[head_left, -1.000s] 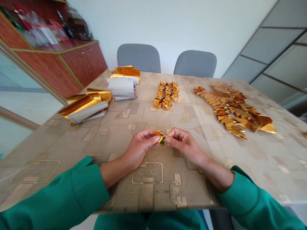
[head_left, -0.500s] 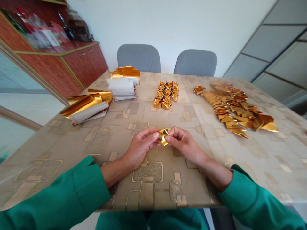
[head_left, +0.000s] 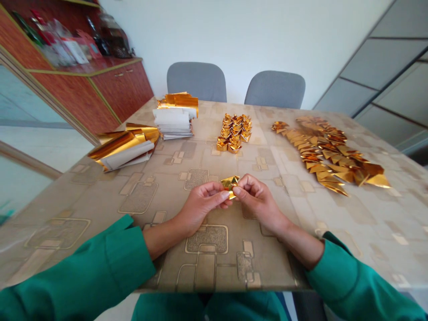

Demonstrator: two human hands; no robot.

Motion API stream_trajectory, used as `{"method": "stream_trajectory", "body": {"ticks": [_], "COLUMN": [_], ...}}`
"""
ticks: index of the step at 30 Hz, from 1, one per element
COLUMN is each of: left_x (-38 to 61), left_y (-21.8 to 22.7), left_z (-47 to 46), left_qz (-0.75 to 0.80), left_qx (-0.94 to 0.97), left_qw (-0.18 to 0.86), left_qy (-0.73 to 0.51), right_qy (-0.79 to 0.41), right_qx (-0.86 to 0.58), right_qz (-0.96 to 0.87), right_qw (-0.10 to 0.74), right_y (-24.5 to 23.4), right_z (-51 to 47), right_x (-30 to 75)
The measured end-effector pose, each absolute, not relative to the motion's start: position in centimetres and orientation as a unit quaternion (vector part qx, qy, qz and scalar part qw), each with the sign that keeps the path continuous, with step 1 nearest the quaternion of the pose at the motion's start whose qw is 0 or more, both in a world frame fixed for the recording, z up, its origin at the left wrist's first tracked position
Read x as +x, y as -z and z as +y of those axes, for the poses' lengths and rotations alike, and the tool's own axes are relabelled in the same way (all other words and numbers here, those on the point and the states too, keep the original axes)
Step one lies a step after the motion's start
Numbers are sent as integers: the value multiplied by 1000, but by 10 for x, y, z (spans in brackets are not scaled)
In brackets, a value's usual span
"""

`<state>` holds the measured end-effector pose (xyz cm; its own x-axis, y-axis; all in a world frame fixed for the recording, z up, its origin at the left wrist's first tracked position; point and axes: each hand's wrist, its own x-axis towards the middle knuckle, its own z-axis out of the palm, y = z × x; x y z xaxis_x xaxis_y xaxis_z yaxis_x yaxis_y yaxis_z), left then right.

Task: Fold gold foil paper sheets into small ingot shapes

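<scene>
Between my fingertips is a small folded piece of gold foil paper. My left hand pinches its left side between thumb and fingers, and my right hand pinches its right side. Part of the piece is hidden by my fingers. Beyond my hands, on the patterned table cover, stand rows of folded gold ingot shapes. To their right lies a long spread of flat gold triangular folds.
Two stacks of gold-and-white foil sheets lie at the table's far left. Two grey chairs stand beyond the far edge. A red wooden cabinet with bottles and bags on top stands at the left.
The foil piece has risen slightly and moved a little right, turning in my fingers so more of its gold face shows. Both hands have shifted with it; the piles on the table stay put.
</scene>
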<state>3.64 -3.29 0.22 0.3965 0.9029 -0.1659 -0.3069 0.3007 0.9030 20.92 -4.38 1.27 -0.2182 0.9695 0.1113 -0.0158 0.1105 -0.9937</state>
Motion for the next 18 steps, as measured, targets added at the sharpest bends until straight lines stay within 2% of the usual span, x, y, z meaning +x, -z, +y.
{"method": "stream_trajectory", "body": {"ticks": [7,18], "left_x": [34,34], "left_y": [-5,-6], "left_z": [-31,-31], "left_qz": [363,371], "left_qx": [500,494], "left_qw": [677,682], "left_qy": [-399,-391], "right_qy": [-554,-571], "right_qx": [-413,-416], "right_qz": [-555,-536], "right_qw": [463,463], "right_y": [-11,-13], "right_z": [-44,-45], "right_x": [209,208]}}
